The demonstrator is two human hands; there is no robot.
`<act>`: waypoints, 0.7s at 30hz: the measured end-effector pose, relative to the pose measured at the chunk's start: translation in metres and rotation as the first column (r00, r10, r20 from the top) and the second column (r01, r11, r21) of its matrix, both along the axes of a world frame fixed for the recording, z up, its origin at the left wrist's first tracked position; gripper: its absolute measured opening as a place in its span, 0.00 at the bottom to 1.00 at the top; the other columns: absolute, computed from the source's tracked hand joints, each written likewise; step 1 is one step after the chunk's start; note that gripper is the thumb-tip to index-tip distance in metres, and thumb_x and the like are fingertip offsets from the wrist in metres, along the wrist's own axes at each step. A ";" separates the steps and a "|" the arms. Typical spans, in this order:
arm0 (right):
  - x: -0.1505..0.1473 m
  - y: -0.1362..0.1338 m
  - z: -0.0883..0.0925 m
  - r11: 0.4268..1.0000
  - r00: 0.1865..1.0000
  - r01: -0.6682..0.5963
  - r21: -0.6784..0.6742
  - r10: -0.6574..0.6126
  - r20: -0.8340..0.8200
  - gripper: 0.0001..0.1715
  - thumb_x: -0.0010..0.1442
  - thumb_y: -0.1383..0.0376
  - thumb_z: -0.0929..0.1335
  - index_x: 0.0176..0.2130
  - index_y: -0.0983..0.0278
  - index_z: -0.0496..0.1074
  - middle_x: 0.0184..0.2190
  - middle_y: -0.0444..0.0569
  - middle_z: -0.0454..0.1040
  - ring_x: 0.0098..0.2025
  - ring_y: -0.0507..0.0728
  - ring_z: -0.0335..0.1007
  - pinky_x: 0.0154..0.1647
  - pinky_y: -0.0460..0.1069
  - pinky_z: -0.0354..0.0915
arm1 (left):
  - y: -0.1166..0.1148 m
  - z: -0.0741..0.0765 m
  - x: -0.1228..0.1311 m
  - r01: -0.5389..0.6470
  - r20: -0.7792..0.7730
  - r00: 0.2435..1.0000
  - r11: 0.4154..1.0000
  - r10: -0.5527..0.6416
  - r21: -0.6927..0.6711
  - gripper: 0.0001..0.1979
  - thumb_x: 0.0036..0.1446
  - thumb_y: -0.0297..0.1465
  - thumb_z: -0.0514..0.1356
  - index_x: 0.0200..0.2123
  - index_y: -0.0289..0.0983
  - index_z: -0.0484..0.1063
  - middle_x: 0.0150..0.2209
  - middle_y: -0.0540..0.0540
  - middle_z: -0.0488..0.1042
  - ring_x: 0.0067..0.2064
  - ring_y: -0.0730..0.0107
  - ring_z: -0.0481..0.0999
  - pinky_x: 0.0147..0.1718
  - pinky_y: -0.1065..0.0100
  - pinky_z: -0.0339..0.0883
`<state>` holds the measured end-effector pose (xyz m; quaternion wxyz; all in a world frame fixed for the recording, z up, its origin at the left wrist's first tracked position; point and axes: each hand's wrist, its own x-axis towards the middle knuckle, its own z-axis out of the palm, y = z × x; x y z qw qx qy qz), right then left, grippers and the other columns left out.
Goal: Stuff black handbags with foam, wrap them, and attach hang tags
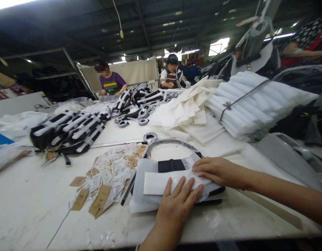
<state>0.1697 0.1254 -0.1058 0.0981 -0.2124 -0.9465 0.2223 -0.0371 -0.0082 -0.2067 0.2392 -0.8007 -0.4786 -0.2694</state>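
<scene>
On the table in front of me lies a black handbag (164,166), its wrapped handle (173,141) arching away from me. Thin white foam wrap (140,205) covers much of its front. Across that rests a white foam strip (151,184). My left hand (173,205) presses flat on the strip and wrap with fingers spread. My right hand (215,170) lies over the strip's right end, fingers extended close together; whether they pinch the wrap cannot be seen. Left of the bag is a heap of brown paper tags (100,198) with white strings and small clear packets.
Wrapped black bags (69,130) are stacked at the back left. Loose foam sheets (181,108) and a tied foam bundle (244,101) stand back right. Coiled wrapped straps (149,137) lie behind the bag. Two co-workers (112,83) work across the table; another person's arm shows upper right.
</scene>
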 end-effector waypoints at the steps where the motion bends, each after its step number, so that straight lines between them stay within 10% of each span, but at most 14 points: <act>1: 0.003 -0.001 0.001 1.000 1.000 -0.011 0.006 0.011 -0.019 0.19 0.69 0.59 0.62 0.51 0.60 0.78 0.51 0.54 0.78 0.51 0.60 0.75 0.55 0.55 0.70 | 0.000 0.001 0.000 -0.001 0.000 1.000 1.000 0.001 -0.007 0.21 0.72 0.34 0.47 0.66 0.50 0.59 0.65 0.55 0.66 0.64 0.67 0.66 0.67 0.51 0.52; 7: 0.021 -0.022 -0.005 0.988 0.990 -0.117 0.103 0.125 -0.069 0.38 0.55 0.53 0.76 0.62 0.57 0.69 0.58 0.54 0.72 0.60 0.63 0.68 0.63 0.58 0.64 | -0.006 0.017 -0.004 -0.003 -0.076 0.997 0.992 -0.007 -0.126 0.23 0.72 0.32 0.45 0.68 0.45 0.54 0.67 0.54 0.61 0.66 0.67 0.63 0.64 0.54 0.60; 13: 0.020 -0.047 -0.017 0.973 0.948 0.024 0.228 0.050 -0.316 0.08 0.64 0.68 0.69 0.42 0.59 0.78 0.48 0.49 0.80 0.53 0.56 0.75 0.64 0.55 0.65 | -0.010 0.030 -0.005 -0.044 -0.152 0.988 0.981 0.016 -0.189 0.26 0.71 0.28 0.44 0.70 0.44 0.48 0.69 0.52 0.55 0.66 0.65 0.63 0.59 0.53 0.66; 21: 0.031 -0.077 -0.022 0.816 0.895 0.043 0.576 0.225 -0.386 0.15 0.62 0.74 0.68 0.48 0.61 0.75 0.45 0.50 0.81 0.55 0.59 0.74 0.62 0.58 0.68 | -0.012 0.029 -0.003 -0.089 -0.189 0.981 0.959 0.039 -0.268 0.28 0.70 0.27 0.46 0.70 0.46 0.46 0.69 0.53 0.56 0.67 0.64 0.62 0.59 0.50 0.67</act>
